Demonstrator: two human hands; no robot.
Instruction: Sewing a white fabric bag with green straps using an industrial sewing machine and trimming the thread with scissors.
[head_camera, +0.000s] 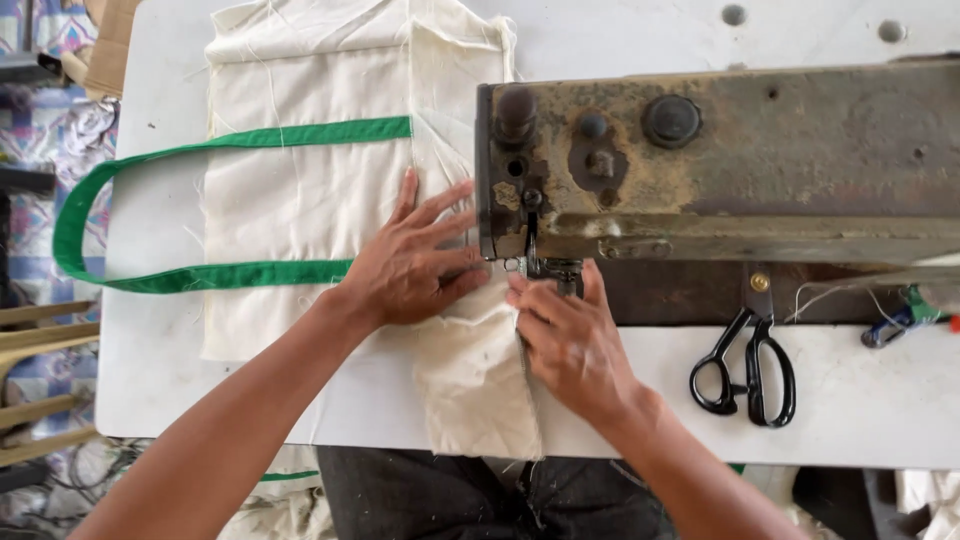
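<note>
While both hands press flat on cream cloth, nothing is gripped: left hand (412, 262) lies palm down, fingers spread, on the cream canvas bag (310, 180), fingertips pointing right toward the machine head; right hand (568, 340) also rests open, fingers extended far-left, tips touching the fabric edge just beside the presser foot (545, 268). Bag spreads across the left half of the white table (880, 400), its near flap hanging over the near table edge between the two wrists. Green strap handle (130, 225) is sewn across the bag in two bands and loops out left past the table edge. Old rusty sewing machine head (720, 160) fills the far right, needle area right at the fingertips; needle itself too small to tell. Black scissors (750, 370) lie on the table right of the right hand, well apart from it. Dark trousers (450, 495) show below the near table edge. Patterned floor visible far left.
</note>
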